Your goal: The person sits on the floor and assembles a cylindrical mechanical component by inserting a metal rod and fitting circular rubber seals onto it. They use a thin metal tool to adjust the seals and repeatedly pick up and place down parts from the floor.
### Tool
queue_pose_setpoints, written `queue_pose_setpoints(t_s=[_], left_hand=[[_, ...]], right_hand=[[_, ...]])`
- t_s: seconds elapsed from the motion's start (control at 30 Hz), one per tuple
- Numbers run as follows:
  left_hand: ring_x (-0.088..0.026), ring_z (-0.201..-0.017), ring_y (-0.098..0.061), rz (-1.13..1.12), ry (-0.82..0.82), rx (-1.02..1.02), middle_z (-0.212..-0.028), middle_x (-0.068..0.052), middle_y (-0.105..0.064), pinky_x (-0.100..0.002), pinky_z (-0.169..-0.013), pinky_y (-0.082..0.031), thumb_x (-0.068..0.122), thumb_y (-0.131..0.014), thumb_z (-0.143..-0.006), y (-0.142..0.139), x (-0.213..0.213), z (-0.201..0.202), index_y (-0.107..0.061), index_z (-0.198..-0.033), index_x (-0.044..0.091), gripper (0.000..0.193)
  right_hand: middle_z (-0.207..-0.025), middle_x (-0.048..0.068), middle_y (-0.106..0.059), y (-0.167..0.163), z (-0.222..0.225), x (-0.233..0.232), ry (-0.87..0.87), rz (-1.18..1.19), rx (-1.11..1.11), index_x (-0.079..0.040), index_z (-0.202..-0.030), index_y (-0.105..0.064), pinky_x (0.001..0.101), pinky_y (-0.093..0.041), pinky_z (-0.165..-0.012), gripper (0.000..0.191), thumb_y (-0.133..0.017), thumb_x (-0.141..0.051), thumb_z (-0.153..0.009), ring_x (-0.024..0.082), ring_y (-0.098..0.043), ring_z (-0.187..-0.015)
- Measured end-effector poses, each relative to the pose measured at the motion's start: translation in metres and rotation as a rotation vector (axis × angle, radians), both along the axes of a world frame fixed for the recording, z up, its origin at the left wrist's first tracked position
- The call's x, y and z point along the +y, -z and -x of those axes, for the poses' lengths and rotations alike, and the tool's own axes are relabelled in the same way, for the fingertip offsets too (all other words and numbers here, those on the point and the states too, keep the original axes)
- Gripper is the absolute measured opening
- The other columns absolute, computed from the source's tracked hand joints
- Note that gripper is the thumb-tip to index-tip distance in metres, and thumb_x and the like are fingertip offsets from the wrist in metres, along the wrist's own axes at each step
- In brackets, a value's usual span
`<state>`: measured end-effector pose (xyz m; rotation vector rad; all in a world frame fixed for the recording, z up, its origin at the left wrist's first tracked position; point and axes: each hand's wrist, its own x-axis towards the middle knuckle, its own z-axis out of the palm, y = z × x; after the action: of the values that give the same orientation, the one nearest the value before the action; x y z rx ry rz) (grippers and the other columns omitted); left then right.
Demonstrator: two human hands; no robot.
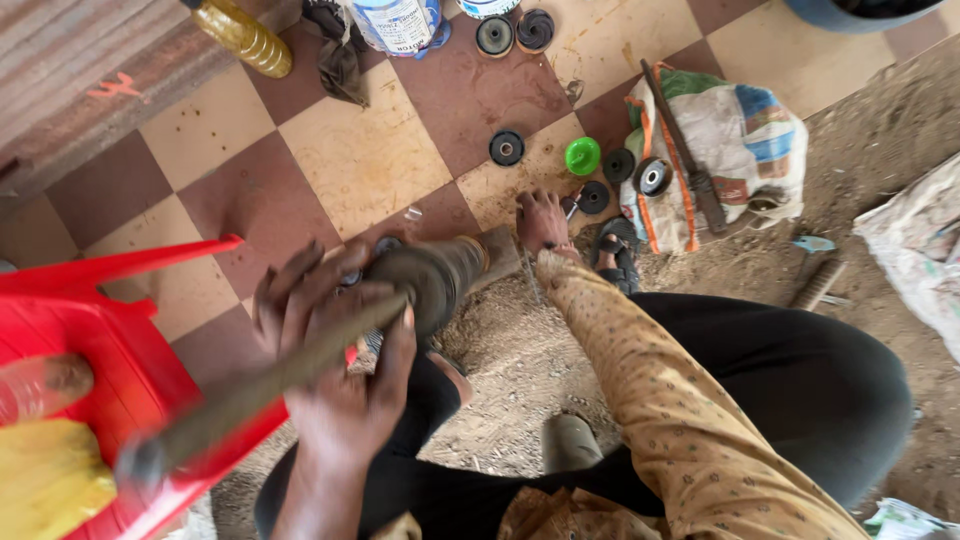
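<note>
We see the left hand [335,375] wrapped tight around a long, dirty metal rod [250,390]. The rod runs from about 8 o'clock up toward the middle of the picture. There it goes into a fat grey tube part [435,280].

The right hand [543,222] is stretched out toward 12 o'clock, with a yellow dotted sleeve [650,390] on its arm. It presses down flat at the far end of the tube part, fingers spread. We cannot tell if it holds anything.

The tube part lies low near the middle, where the checkered floor tiles [370,160] meet the dirt.

Just past the right hand, at 1 o'clock, lie small black round discs [506,148] and a green cap [582,156]. Beside them is a striped cloth bag [745,150] with a long dark tool [685,150] lying on top.

At 9 o'clock is a red plastic chair [100,340] with something yellow on it. At 11 o'clock is a bottle of yellow liquid [245,38]. At 12 o'clock stands a white and blue can [398,24].
</note>
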<state>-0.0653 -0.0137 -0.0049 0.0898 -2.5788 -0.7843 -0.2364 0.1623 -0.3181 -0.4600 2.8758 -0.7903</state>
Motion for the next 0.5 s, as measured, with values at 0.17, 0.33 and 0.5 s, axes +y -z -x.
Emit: queue_pose_setpoints(t_s=[0.17, 0.33, 0.5], left_hand=[[-0.033, -0.141, -0.054, -0.035, -0.037, -0.053, -0.132, -0.007, -0.066, -0.055, -0.127, -0.034, 0.019, -0.078, -0.086, 0.018, -0.007, 0.033, -0.067, -0.108, 0.012, 0.025], [-0.035, -0.134, -0.052, -0.028, -0.044, -0.135, -0.125, -0.01, -0.066, -0.058, -0.122, -0.03, 0.024, -0.076, -0.081, 0.032, -0.007, 0.046, -0.065, -0.1, 0.014, 0.024], [-0.033, -0.139, -0.054, -0.041, -0.036, -0.088, -0.128, -0.009, -0.067, -0.057, -0.126, -0.035, 0.023, -0.079, -0.083, 0.031, -0.007, 0.037, -0.068, -0.103, 0.013, 0.025]], right_hand=[[-0.113, 0.021, -0.059, 0.046, 0.087, -0.038, -0.072, -0.079, 0.106, -0.007, -0.126, -0.066, 0.0558, -0.05, -0.081, 0.041, -0.067, -0.012, -0.085, 0.043, -0.055, -0.107], [-0.116, 0.015, -0.06, 0.077, 0.117, -0.038, -0.087, -0.223, 0.102, -0.012, -0.115, -0.069, 0.0534, -0.051, -0.083, 0.024, -0.066, -0.011, -0.091, 0.039, -0.056, -0.111], [-0.103, 0.011, -0.059, 0.042, 0.064, -0.031, 0.122, 0.361, 0.144, -0.011, -0.108, -0.072, 0.0462, -0.053, -0.084, 0.02, -0.08, -0.013, -0.09, 0.032, -0.059, -0.1]])
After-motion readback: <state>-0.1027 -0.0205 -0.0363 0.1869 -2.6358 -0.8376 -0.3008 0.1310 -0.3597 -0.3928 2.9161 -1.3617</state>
